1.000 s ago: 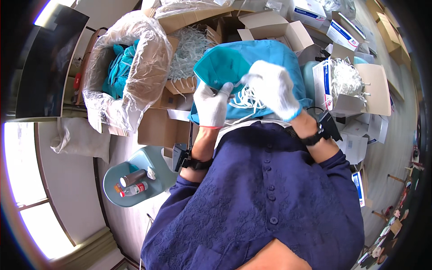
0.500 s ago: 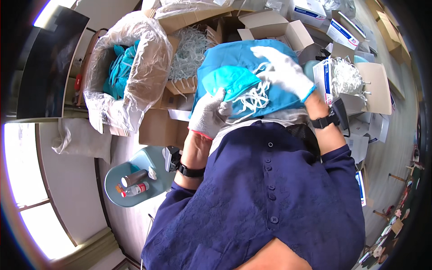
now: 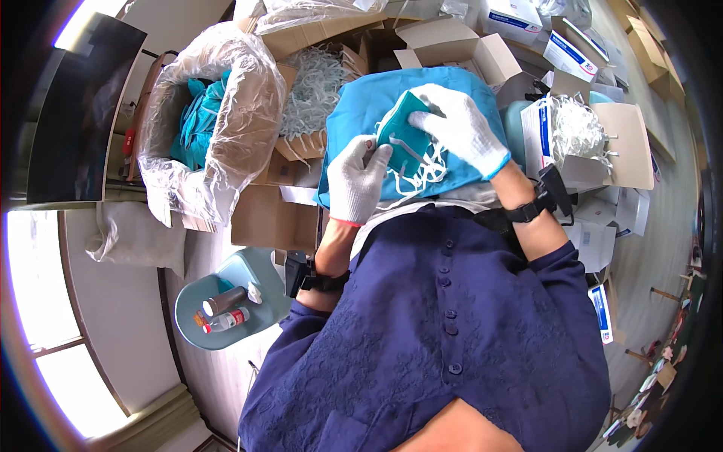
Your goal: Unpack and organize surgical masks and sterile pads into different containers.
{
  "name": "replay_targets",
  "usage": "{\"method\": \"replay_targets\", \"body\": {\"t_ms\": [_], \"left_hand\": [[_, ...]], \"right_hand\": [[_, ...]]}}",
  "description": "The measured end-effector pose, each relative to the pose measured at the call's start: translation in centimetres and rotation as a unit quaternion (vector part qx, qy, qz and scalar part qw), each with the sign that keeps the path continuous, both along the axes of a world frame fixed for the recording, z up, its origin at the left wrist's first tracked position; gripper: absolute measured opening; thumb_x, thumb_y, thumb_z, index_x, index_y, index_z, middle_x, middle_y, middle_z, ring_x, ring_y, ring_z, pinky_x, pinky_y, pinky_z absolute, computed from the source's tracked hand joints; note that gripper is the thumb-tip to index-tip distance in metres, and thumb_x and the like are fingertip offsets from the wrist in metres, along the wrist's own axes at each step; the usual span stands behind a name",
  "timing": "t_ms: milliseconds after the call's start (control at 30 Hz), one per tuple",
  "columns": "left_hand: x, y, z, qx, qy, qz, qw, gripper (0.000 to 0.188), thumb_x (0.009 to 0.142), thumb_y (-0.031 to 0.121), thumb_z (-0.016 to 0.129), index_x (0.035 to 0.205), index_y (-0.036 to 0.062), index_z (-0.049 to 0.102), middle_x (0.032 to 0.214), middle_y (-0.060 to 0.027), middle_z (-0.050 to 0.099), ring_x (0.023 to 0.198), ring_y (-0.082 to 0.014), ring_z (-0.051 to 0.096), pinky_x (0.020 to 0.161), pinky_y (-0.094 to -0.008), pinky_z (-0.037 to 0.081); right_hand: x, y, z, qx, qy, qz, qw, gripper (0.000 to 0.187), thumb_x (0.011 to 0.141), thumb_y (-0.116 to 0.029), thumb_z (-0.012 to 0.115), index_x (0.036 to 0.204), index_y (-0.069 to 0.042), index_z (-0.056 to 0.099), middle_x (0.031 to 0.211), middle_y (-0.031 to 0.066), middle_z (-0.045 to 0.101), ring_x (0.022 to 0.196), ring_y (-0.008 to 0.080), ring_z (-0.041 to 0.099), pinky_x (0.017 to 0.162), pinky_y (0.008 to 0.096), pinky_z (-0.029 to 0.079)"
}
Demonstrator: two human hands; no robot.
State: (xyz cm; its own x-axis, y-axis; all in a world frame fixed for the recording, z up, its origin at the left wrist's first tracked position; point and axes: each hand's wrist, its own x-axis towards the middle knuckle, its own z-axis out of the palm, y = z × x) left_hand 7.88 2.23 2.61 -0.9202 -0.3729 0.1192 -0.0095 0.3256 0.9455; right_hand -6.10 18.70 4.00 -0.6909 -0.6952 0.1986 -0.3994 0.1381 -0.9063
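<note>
Between my gloved hands, above my lap, is a teal folded face mask [image 3: 404,139] with pale straps. My left hand [image 3: 357,179], in a white knit glove, pinches its lower left edge between thumb and fingers. From the upper right, my right hand [image 3: 461,129] grips it, thumb pressed on the near face and the other fingers mostly hidden behind. Loose white elastic straps [image 3: 426,178] lie in a tangle just below the mask. Under everything a blue cloth [image 3: 351,109] covers the surface before me.
A plastic-lined carton [image 3: 252,98] at the left holds teal masks [image 3: 201,124]. Beside it stands a carton of white strips [image 3: 312,84]. An open white box [image 3: 578,132] of straps is at the right. A blue-grey stool [image 3: 194,290] carries a bottle [image 3: 227,319] and a tumbler [image 3: 224,300].
My right hand has moved left and taken hold of the mask, which is now turned more upright, with its darker side showing. My left hand has shifted slightly and keeps its grip.
</note>
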Motion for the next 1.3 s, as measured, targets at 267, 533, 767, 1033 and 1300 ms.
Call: {"method": "replay_targets", "body": {"t_ms": [267, 533, 767, 1033, 1300], "left_hand": [[-0.9, 0.3, -0.3, 0.035, 0.021, 0.033, 0.999, 0.010, 0.094, 0.008, 0.062, 0.093, -0.0027, 0.062, 0.073, -0.0020, 0.059, 0.063, -0.0042, 0.053, 0.057, -0.0216, 0.043], [1.3, 0.6, 2.6, 0.079, -0.002, 0.023, 0.997, 0.006, 0.090, 0.002, 0.066, 0.094, -0.0022, 0.064, 0.073, -0.0009, 0.061, 0.062, -0.0049, 0.055, 0.056, -0.0215, 0.045], [-0.9, 0.2, 1.8, 0.271, 0.132, 0.109, 0.947, 0.011, 0.093, 0.001, 0.061, 0.101, -0.0025, 0.056, 0.083, -0.0089, 0.067, 0.063, -0.0107, 0.062, 0.059, -0.0229, 0.049], [-1.5, -0.6, 1.7, 0.372, 0.081, 0.158, 0.911, 0.005, 0.097, 0.008, 0.059, 0.094, 0.0092, 0.055, 0.078, -0.0008, 0.059, 0.058, -0.0067, 0.053, 0.050, -0.0178, 0.040], [-0.9, -8.6, -5.3, 0.358, 0.134, 0.290, 0.877, 0.003, 0.097, 0.005, 0.057, 0.095, 0.0069, 0.057, 0.076, -0.0005, 0.052, 0.054, -0.0089, 0.047, 0.047, -0.0214, 0.041]], "right_hand": [[2.9, -1.1, 1.7, 0.028, 0.059, -0.011, 0.998, 0.028, 0.080, -0.026, 0.077, 0.098, -0.006, 0.068, 0.092, 0.0104, 0.070, 0.079, 0.0273, 0.069, 0.067, 0.0337, 0.053], [-4.4, 2.2, -5.6, 0.065, 0.516, -0.111, 0.847, 0.013, 0.079, -0.009, 0.066, 0.090, -0.006, 0.070, 0.086, 0.0107, 0.068, 0.075, 0.0270, 0.067, 0.069, 0.0357, 0.054], [-0.1, -1.0, -2.4, -0.071, -0.263, 0.104, 0.957, 0.052, 0.088, -0.007, 0.059, 0.137, 0.000, 0.045, 0.094, 0.0042, 0.068, 0.073, 0.0085, 0.061, 0.065, 0.0249, 0.051], [3.6, -0.6, -0.6, -0.062, -0.333, 0.115, 0.934, 0.018, 0.096, -0.015, 0.060, 0.109, -0.005, 0.069, 0.093, -0.0013, 0.065, 0.075, 0.0096, 0.061, 0.061, 0.0271, 0.048], [4.0, 1.6, 0.1, -0.136, -0.361, 0.162, 0.908, 0.017, 0.077, 0.001, 0.049, 0.083, -0.002, 0.065, 0.076, 0.0035, 0.062, 0.053, 0.0057, 0.045, 0.046, 0.0200, 0.033]]}}
